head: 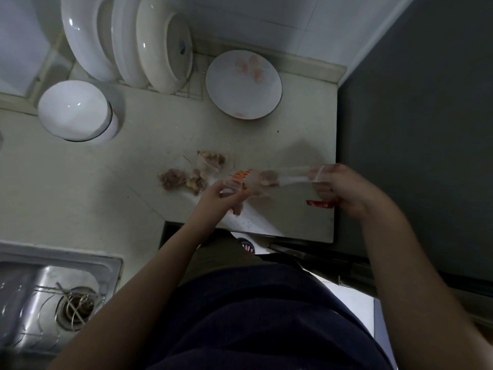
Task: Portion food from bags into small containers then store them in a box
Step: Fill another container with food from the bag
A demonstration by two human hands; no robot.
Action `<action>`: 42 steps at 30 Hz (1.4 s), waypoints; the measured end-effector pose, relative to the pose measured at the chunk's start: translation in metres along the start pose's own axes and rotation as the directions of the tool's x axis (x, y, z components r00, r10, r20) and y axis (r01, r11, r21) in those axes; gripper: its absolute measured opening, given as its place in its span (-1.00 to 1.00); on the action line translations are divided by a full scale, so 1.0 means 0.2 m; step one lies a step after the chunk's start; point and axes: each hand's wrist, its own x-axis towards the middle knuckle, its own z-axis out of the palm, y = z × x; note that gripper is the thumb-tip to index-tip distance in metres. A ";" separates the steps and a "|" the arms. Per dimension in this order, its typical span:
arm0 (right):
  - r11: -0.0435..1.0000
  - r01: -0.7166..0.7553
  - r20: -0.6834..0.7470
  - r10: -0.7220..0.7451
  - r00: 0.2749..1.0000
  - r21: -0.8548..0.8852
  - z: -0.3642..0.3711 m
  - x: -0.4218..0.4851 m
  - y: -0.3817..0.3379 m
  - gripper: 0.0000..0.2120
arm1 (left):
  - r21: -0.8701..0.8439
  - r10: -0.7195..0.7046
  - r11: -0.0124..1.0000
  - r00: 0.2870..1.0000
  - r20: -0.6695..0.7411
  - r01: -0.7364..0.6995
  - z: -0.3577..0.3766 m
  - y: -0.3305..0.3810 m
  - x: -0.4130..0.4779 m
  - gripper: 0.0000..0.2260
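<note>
Above the near right corner of the table (293, 145), the clear bag of meat (269, 178) is stretched between the left hand (226, 194) and right hand (340, 188), each grip pinching one end, so a slip or tear could spill pieces over the edge.

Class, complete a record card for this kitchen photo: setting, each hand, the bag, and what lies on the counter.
Setting: counter beside a sink
Left hand: grips one end of the bag
Right hand: grips the other end
Bag: clear, holds meat, stretched between the hands
On counter: meat piles, plate, upturned bowl
</note>
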 end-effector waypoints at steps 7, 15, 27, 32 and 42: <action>0.989 0.143 -0.191 -0.146 0.971 -0.029 -0.06 -0.15 -0.10 -0.75 | 0.021 -0.010 1.000 1.000 -0.001 0.010 0.04 0.02 0.05 -0.66; 0.959 0.282 -0.345 -0.255 0.904 0.030 -0.08 -0.25 -0.20 -0.74 | 0.091 0.024 0.995 0.998 0.058 -0.030 0.08 0.04 0.07 -0.76; 0.935 0.348 -0.266 -0.319 0.909 0.065 0.01 -0.29 -0.20 -0.78 | 0.289 0.258 0.920 0.964 0.062 -0.265 0.07 0.07 -0.03 -0.72; 0.914 0.401 -0.193 -0.404 0.894 -0.057 0.09 -0.30 -0.18 -0.75 | 0.295 0.408 0.866 0.911 0.051 -0.404 0.09 0.14 -0.09 -0.73; 0.481 0.507 0.032 -0.702 0.711 -0.715 0.26 -0.38 -0.18 -0.75 | 0.312 0.458 0.842 0.889 0.015 -0.439 0.07 0.16 -0.12 -0.72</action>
